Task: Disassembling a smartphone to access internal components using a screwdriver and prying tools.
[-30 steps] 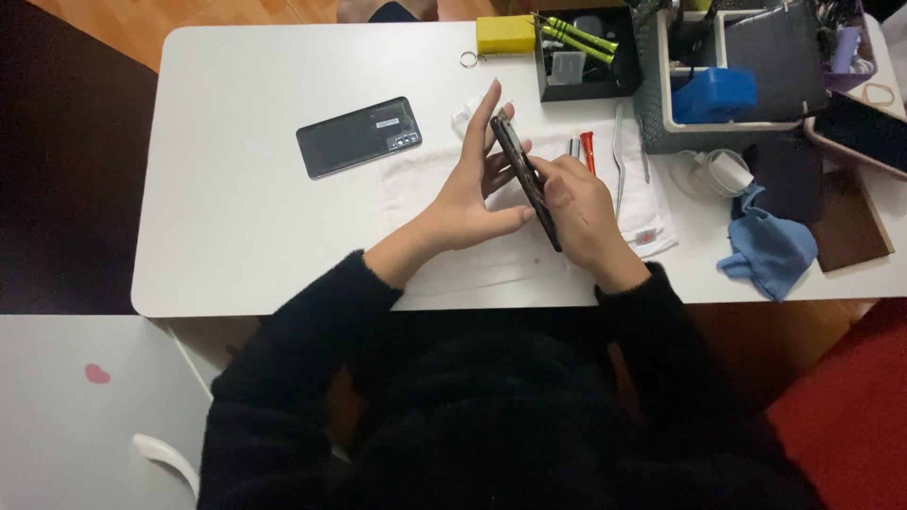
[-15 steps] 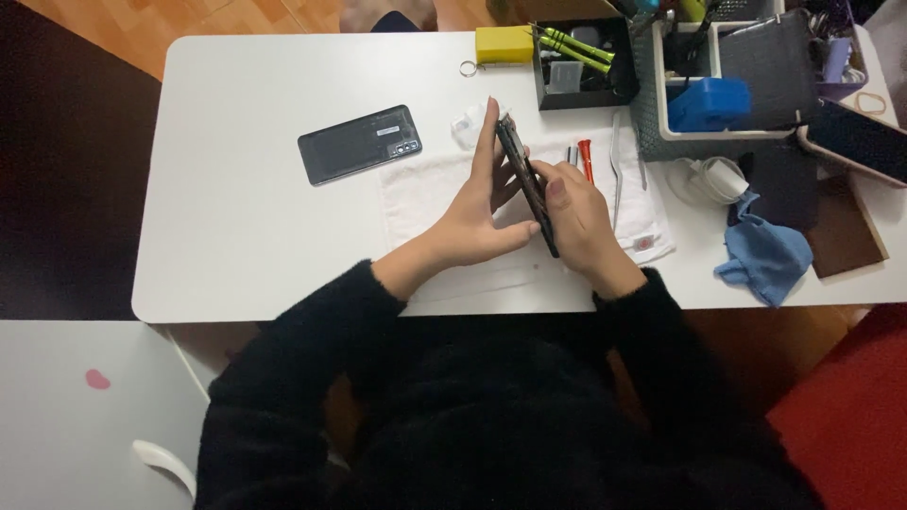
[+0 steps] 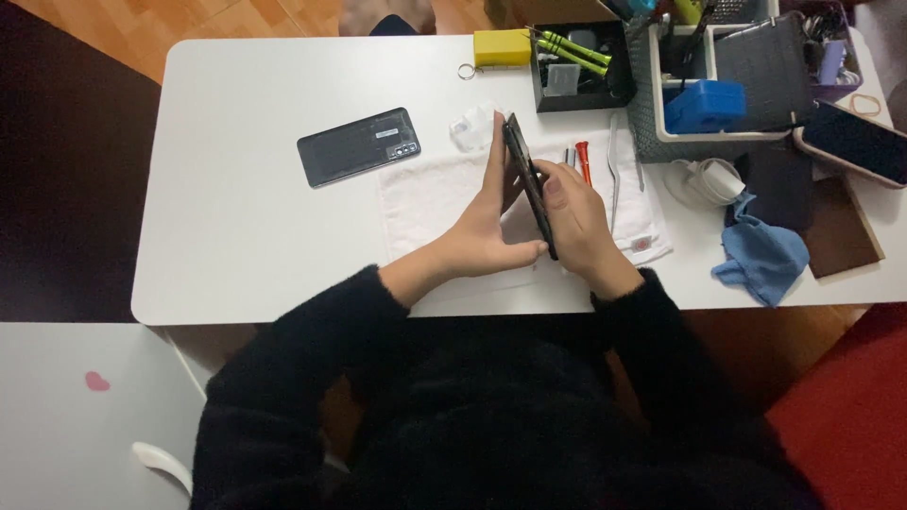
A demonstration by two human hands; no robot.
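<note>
Evidently mid-disassembly: dark phone body (image 3: 529,184) held on edge above the white cloth (image 3: 425,203) on the desk (image 3: 236,189). Left hand (image 3: 487,231) lay flat against its left face, fingers extended, thumb hooked under the lower end. Right hand (image 3: 572,212) closed around the right side, clamping it. Detached back cover (image 3: 359,146) lay apart to the left; red-handled screwdriver (image 3: 583,161) and tweezers (image 3: 614,184) just beside the right hand. Judged best practice: keep the body over the cloth, steady, pressure even along the edge.
</note>
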